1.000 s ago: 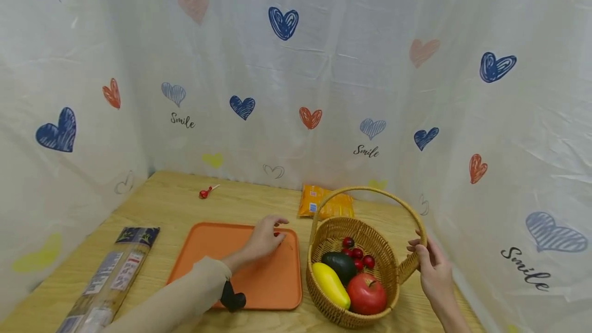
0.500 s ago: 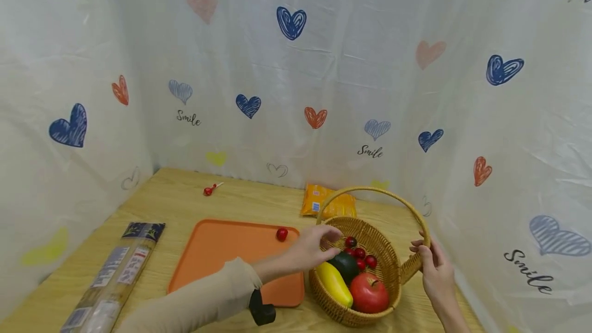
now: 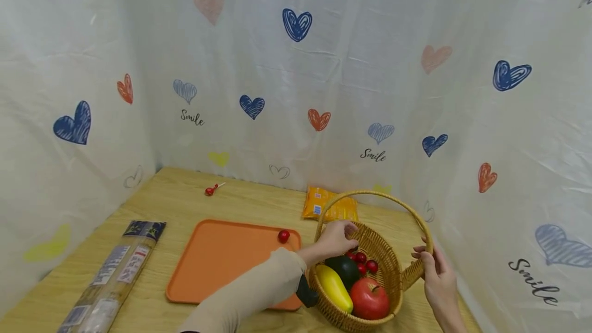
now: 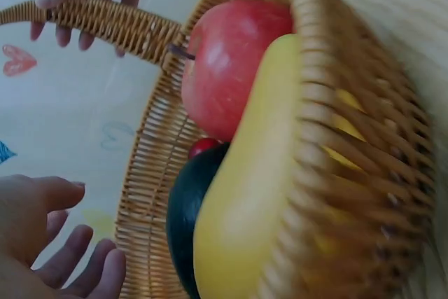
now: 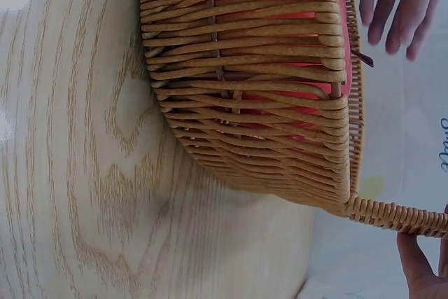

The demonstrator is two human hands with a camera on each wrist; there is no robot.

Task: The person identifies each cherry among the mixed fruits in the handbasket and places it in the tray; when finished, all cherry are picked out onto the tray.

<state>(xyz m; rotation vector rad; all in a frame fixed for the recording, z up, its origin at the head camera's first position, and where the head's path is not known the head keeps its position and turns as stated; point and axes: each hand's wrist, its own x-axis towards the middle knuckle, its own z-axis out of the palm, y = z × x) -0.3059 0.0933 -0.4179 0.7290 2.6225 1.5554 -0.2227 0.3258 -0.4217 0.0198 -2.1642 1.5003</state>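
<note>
Gripping one basket [image 3: 381, 246], right hand [image 3: 437, 275], one apple [image 3: 370, 299] inside

Free gap under basket handle [image 4: 105, 24]

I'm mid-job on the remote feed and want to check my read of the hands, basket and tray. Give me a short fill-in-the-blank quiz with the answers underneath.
1. The right hand holds the wicker basket by its ____.
2. In the head view, the left hand is over the ____ rather than the orange tray.
3. In the head view, the small red fruit on the tray lies near its far ____ corner.
4. The apple in the basket is ____ in colour.

Missing words: handle; basket; right; red.
</note>
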